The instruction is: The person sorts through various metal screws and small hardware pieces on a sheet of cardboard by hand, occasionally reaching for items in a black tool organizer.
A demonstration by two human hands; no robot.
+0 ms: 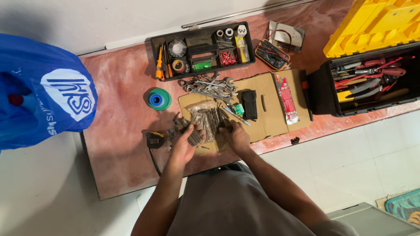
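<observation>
My left hand [183, 144] holds a bundle of dark metal bits [194, 137] over the near edge of a flat cardboard sheet [267, 118]. My right hand [236, 136] rests just right of it, fingers curled on more bits beside a clear plastic bag of drill bits [205, 114]. A pile of wrenches [210, 86] lies beyond the bag. A small heap of metal parts [175, 126] sits left of my left hand.
A black organiser tray [201, 50] stands at the back, a green tape roll [158, 99] to the left, a tape measure [154, 140] near my left hand. An open black toolbox with a yellow lid [367, 78] is at right. A blue bag [43, 91] lies far left.
</observation>
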